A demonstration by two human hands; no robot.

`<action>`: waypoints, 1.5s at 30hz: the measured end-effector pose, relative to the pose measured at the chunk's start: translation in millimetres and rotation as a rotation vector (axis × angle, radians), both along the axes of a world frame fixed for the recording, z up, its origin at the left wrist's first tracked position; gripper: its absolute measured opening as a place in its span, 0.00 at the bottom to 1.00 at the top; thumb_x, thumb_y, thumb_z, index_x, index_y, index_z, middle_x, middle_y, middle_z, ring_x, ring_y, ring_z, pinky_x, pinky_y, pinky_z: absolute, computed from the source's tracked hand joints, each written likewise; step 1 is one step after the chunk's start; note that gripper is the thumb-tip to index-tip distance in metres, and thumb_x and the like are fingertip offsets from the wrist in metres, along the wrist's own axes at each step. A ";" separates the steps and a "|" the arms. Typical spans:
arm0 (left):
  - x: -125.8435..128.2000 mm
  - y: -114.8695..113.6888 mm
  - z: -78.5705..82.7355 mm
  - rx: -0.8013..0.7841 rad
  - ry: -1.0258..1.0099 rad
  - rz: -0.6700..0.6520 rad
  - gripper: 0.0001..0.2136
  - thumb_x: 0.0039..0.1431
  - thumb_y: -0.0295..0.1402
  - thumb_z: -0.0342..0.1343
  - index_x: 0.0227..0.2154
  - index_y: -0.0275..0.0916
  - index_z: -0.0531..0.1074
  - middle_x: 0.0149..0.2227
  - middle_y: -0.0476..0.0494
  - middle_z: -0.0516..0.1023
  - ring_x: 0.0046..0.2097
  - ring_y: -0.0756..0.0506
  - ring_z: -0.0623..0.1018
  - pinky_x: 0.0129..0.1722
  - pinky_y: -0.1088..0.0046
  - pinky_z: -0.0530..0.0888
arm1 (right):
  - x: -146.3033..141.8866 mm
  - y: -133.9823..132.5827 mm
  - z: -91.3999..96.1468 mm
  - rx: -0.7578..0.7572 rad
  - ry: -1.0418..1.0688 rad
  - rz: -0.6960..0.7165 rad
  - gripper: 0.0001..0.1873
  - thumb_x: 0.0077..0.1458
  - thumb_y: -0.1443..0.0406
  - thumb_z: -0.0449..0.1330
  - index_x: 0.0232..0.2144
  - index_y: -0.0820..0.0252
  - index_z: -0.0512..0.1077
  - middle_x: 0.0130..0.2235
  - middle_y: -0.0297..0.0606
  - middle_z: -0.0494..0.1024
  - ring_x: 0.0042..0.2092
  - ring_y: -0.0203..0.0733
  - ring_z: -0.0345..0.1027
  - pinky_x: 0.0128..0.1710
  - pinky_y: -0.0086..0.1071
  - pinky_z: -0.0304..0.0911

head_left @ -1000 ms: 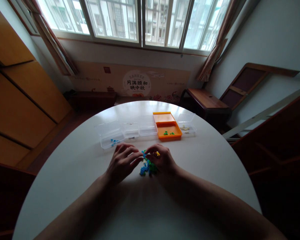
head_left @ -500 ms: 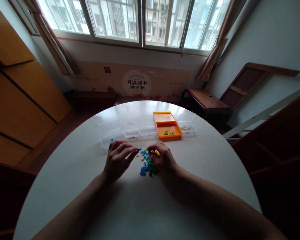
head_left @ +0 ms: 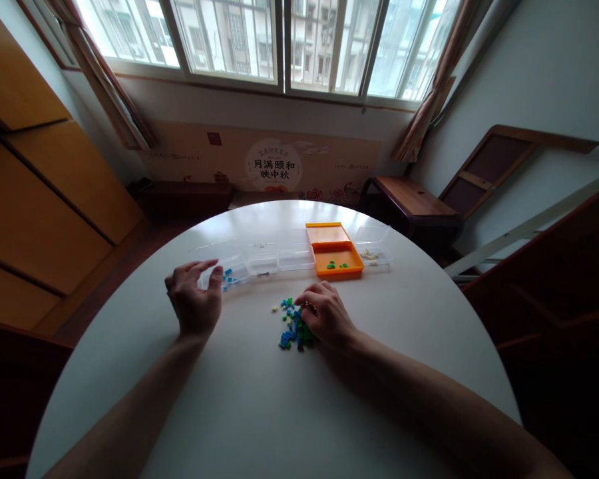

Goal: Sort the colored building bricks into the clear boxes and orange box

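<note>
My left hand (head_left: 196, 299) is at the left edge of a clear plastic box (head_left: 237, 283), thumb and fingers apart with nothing seen between them. Several small blue building bricks (head_left: 228, 273) lie in that box. My right hand (head_left: 325, 311) rests at the right side of a loose pile of small bricks (head_left: 292, 329), mostly blue and green. Its fingers are curled in and closed; what they hold, if anything, is hidden. A pale yellow brick (head_left: 274, 309) lies just left of the pile.
Beyond the hands stand more clear boxes (head_left: 296, 258) in a row. An orange box (head_left: 338, 271) with its lid raised holds several green bricks (head_left: 332, 265). Cream bricks (head_left: 369, 255) lie in the clear box at the right end. All stand on a round white table (head_left: 409, 346).
My left hand has moved left from the pile to the leftmost box and parted its fingers; the blue brick it pinched is out of them. My right hand has barely moved.
</note>
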State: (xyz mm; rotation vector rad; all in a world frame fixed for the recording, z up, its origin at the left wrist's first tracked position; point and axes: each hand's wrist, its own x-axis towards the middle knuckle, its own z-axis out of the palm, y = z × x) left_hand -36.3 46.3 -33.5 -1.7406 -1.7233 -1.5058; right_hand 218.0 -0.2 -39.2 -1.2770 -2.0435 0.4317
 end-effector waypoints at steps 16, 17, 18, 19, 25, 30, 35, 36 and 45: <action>27.7 -26.1 18.1 0.140 0.376 -0.442 0.05 0.55 0.27 0.59 0.34 0.43 0.73 0.36 0.47 0.76 0.42 0.43 0.72 0.44 0.63 0.67 | -3.1 0.5 8.7 -0.041 -0.051 0.068 0.09 0.48 0.72 0.61 0.31 0.57 0.78 0.34 0.36 0.74 0.40 0.42 0.63 0.48 0.39 0.56; 27.9 -25.9 17.9 0.141 0.379 -0.445 0.05 0.55 0.27 0.59 0.34 0.43 0.73 0.35 0.47 0.76 0.42 0.43 0.72 0.44 0.63 0.68 | -3.1 0.7 8.6 -0.040 -0.054 0.072 0.08 0.48 0.71 0.62 0.32 0.56 0.78 0.35 0.36 0.74 0.40 0.42 0.63 0.47 0.39 0.56; 28.0 -25.9 17.9 0.142 0.381 -0.447 0.05 0.55 0.26 0.59 0.34 0.43 0.73 0.35 0.47 0.76 0.42 0.43 0.72 0.43 0.63 0.68 | -3.1 0.8 8.4 -0.039 -0.057 0.072 0.08 0.49 0.71 0.62 0.32 0.56 0.78 0.35 0.36 0.74 0.40 0.42 0.63 0.47 0.39 0.56; 28.0 -25.9 17.9 0.144 0.384 -0.448 0.06 0.55 0.26 0.59 0.34 0.43 0.73 0.35 0.47 0.76 0.41 0.44 0.72 0.43 0.64 0.68 | -3.0 1.0 8.1 -0.036 -0.058 0.068 0.08 0.49 0.71 0.62 0.32 0.57 0.78 0.35 0.36 0.74 0.40 0.42 0.63 0.47 0.39 0.56; 29.2 -27.2 18.3 0.138 0.405 -0.457 0.04 0.55 0.27 0.59 0.33 0.42 0.73 0.34 0.47 0.76 0.41 0.44 0.73 0.41 0.65 0.67 | -3.7 1.7 7.6 -0.047 -0.090 0.052 0.07 0.51 0.69 0.62 0.34 0.57 0.78 0.36 0.37 0.74 0.41 0.42 0.63 0.48 0.39 0.56; 31.9 -30.3 16.2 0.109 0.456 -0.503 0.04 0.56 0.26 0.59 0.33 0.42 0.73 0.35 0.47 0.77 0.42 0.44 0.73 0.42 0.65 0.66 | -8.3 0.8 10.3 -0.038 -0.138 0.065 0.04 0.53 0.68 0.62 0.32 0.57 0.78 0.36 0.37 0.74 0.43 0.42 0.63 0.47 0.38 0.55; 34.8 -33.1 16.1 0.088 0.490 -0.572 0.05 0.56 0.26 0.58 0.35 0.43 0.73 0.35 0.47 0.77 0.43 0.44 0.73 0.43 0.65 0.67 | -11.0 0.9 11.2 -0.001 -0.151 0.074 0.04 0.55 0.66 0.61 0.33 0.57 0.77 0.37 0.38 0.73 0.42 0.42 0.63 0.47 0.38 0.54; 35.2 -33.2 16.3 0.086 0.494 -0.579 0.05 0.56 0.26 0.58 0.35 0.43 0.73 0.35 0.47 0.77 0.43 0.44 0.73 0.43 0.65 0.67 | -11.4 0.9 11.1 0.002 -0.155 0.079 0.04 0.55 0.65 0.62 0.34 0.57 0.77 0.37 0.38 0.73 0.42 0.42 0.63 0.47 0.38 0.54; 34.4 -33.1 15.0 0.071 0.493 -0.594 0.05 0.56 0.26 0.58 0.34 0.42 0.73 0.35 0.47 0.77 0.43 0.44 0.73 0.43 0.65 0.66 | -13.8 1.7 11.2 -0.018 -0.106 0.085 0.03 0.55 0.66 0.63 0.31 0.58 0.77 0.35 0.37 0.74 0.41 0.42 0.63 0.46 0.39 0.55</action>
